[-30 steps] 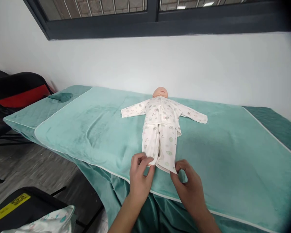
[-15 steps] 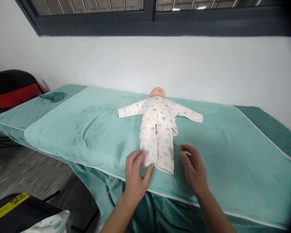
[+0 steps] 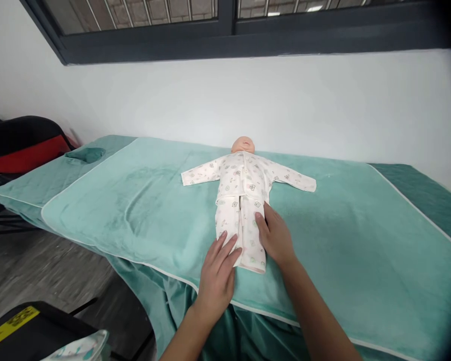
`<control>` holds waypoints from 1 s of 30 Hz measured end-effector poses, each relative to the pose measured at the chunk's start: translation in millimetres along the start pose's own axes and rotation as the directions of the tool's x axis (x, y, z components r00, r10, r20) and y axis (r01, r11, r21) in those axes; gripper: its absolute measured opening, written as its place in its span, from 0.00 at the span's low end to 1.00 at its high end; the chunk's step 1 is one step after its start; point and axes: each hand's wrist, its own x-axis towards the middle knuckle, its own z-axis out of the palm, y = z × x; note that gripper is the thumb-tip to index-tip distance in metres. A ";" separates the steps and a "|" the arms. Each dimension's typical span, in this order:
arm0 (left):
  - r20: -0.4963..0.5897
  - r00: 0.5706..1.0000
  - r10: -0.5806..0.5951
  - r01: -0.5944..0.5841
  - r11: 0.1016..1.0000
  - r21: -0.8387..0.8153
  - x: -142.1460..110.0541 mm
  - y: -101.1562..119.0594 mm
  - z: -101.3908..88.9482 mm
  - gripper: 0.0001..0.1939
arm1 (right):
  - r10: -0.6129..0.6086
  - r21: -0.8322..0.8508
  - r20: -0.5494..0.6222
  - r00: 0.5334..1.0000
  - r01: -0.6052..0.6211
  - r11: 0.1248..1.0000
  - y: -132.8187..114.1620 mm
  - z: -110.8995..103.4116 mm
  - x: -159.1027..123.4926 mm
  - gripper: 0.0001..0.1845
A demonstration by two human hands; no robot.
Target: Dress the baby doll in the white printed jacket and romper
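Note:
A baby doll (image 3: 243, 145) lies on its back, arms spread, in a white printed long-sleeved top (image 3: 235, 175) and matching trousers (image 3: 227, 215). My left hand (image 3: 220, 271) rests with stretched fingers over the lower end of the left trouser leg, hiding its cuff. At the outer side of the other leg is my right hand (image 3: 276, 233), its thumb on top of the cloth and its fingers along the edge, just below the top's hem. Part of those fingers is hidden.
The doll lies on a teal velvety cover (image 3: 165, 200) over a bed against the white wall (image 3: 248, 100). To the left stands a black and red chair (image 3: 26, 150). At the lower left a patterned packet (image 3: 80, 348) sits on a black seat (image 3: 48, 326) with a yellow label.
My right hand has moved up and left onto the trouser leg and closed at its edge. My left hand has shifted slightly right and now lies over the other leg's lower end.

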 end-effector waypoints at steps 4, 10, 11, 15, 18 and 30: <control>-0.003 1.000 -0.011 0.011 0.998 0.057 1.7 1.3 -1.5 0.27 | 0.060 0.052 0.042 0.997 -0.063 0.997 -4.6 -5.0 1.2 0.30; -0.084 0.988 -0.131 0.125 0.990 -0.071 -9.7 11.5 -7.4 0.19 | 0.074 0.090 0.001 0.997 -0.074 0.993 -7.1 -6.9 -2.1 0.29; -0.117 0.978 -0.172 0.156 0.978 -0.137 -11.1 12.5 -8.8 0.17 | 0.079 0.092 -0.007 0.997 -0.078 0.993 -6.4 -6.7 -4.0 0.28; -0.170 0.879 -0.445 0.355 0.849 -0.390 1.6 5.4 -12.3 0.12 | 0.181 0.134 -0.010 0.983 -0.178 0.975 -1.1 -4.5 -10.2 0.31; -0.087 0.752 -0.654 0.531 0.678 -0.508 33.1 -12.7 -12.4 0.18 | 0.269 0.176 -0.030 0.963 -0.260 0.949 4.1 -1.8 -4.3 0.34; 0.161 0.719 -0.676 0.573 0.444 -0.689 116.1 -50.1 3.7 0.34 | 0.221 0.144 -0.008 0.975 -0.218 0.965 12.1 2.8 41.8 0.27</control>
